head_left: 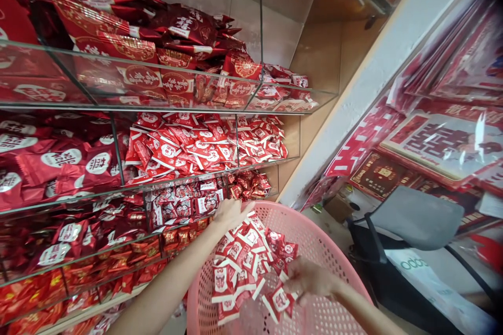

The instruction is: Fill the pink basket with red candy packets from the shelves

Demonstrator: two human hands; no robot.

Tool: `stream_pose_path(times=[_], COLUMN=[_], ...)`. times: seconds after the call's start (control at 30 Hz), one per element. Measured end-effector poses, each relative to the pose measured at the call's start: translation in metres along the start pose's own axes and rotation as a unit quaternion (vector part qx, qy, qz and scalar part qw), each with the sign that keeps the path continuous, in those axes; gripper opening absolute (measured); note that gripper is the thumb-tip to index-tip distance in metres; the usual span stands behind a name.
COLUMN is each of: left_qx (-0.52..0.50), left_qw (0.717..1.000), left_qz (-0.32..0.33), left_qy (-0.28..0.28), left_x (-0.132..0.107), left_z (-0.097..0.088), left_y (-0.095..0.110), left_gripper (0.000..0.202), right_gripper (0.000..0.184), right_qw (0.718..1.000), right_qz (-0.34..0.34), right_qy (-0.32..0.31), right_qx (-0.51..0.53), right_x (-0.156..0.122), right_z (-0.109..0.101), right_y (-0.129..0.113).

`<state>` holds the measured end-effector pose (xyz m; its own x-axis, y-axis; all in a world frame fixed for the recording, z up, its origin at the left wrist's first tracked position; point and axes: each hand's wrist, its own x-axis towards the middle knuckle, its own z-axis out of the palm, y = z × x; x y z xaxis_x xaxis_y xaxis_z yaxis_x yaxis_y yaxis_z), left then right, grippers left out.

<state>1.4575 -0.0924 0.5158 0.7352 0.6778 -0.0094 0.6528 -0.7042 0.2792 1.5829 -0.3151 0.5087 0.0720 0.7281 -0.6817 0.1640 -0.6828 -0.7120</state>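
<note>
Left hand (234, 215) is curled onto one basket (332, 256) at its eleven o'clock. Right hand (308, 278), half-curled at two, touches one packet (280, 299); whether gripping, I cannot tell.

A shop (clear-fronted shelves (320, 98) of red packets (184, 141))

At lower right I see a grey-backed chair (418, 217), a white green-lettered bag (432, 285) on its seat; red printed packages (444, 141) crowd the upper right, beside a slanting white post (377, 63).
</note>
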Motion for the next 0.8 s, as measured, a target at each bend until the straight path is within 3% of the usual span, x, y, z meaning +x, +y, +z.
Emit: stream_pose_path(times=[0.13,0.2,0.4,0.63,0.8], left_qx=[0.006,0.008,0.010,0.002,-0.004], left_qw=[1.000,1.000,1.000,0.999,1.000], left_qz=[0.007,0.012,0.021,0.033,0.024], left_qy=[0.000,0.000,0.008,0.014,0.006], left_x=[0.001,0.001,0.003,0.002,0.003], left_z=[0.002,0.003,0.006,0.006,0.006], left_y=[-0.001,-0.003,-0.005,-0.007,-0.006], left_gripper=[0.081,0.081,0.082,0.082,0.083], right_gripper=[0.037,0.038,0.039,0.032,0.035], right_qw=[0.994,0.991,0.995,0.996,0.992], right_qz=[0.021,0.008,-0.078,0.026,0.029], right_qy=[-0.109,-0.135,-0.035,-0.048,-0.031], right_qx=[-0.006,-0.004,0.059,0.074,0.115], right_x=[-0.001,-0.002,0.006,0.019,0.023], right_z=[0.023,0.032,0.051,0.068,0.076], right_y=[-0.010,-0.021,-0.049,-0.016,0.004])
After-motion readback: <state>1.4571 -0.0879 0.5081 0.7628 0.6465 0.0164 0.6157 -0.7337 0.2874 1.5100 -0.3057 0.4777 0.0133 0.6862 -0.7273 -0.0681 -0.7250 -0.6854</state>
